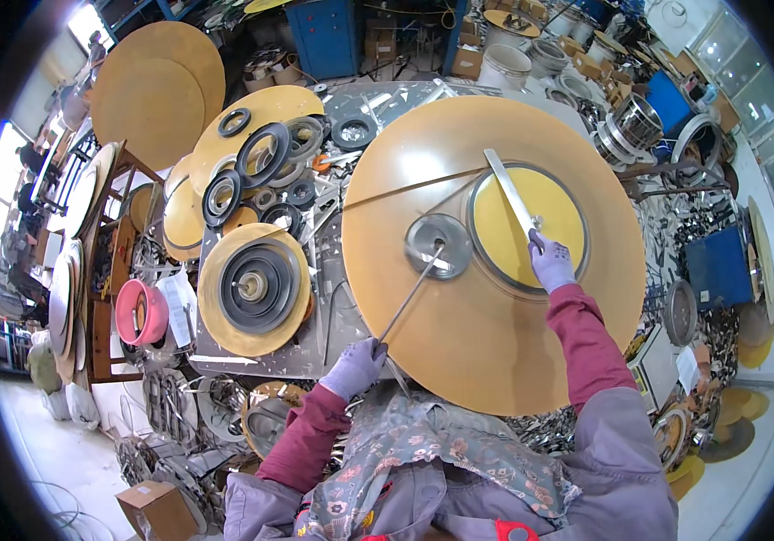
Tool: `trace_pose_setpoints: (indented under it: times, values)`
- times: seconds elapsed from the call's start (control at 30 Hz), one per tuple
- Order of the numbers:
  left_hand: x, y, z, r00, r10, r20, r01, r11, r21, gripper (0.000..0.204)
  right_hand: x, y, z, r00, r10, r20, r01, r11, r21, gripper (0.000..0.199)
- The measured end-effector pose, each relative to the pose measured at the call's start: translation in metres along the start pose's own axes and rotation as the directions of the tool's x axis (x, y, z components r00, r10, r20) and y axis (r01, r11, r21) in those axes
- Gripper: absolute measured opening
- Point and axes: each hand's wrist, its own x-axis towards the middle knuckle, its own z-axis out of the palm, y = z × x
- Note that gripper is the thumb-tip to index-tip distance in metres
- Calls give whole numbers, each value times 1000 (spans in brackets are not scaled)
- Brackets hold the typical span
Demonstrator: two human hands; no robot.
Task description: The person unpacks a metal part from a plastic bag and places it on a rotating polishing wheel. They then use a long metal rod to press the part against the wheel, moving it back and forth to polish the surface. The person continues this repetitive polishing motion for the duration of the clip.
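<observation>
A wide amber disc lies in front of me on the table. On its right half sits a yellow round plate with a dark rim. My right hand, gloved in pale purple, is closed on the lower end of a flat metal bar that slants over the plate. My left hand, gloved alike, grips a thin metal rod near the disc's lower left edge. The rod's far end meets the middle of a small grey see-through disc. A thin dark strip crosses the amber disc.
Stacked black rings rest on a smaller amber disc at left; more rings lie behind them. A pink basin stands far left. Metal scraps pile up at right. Blue cabinet and white buckets stand at the back.
</observation>
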Motion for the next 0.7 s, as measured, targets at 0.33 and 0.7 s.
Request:
trace_pose_setpoints:
  times: [0.33,0.7]
  values:
    - [0,3,-6,997,38,-63,-36,999,30,36,-4,8,5,999,-41,-33,42,998,41,31]
    - [-1,1,-2,998,31,-47,-31,999,17,36,-8,3,6,998,-46,-34,47,999,27,31]
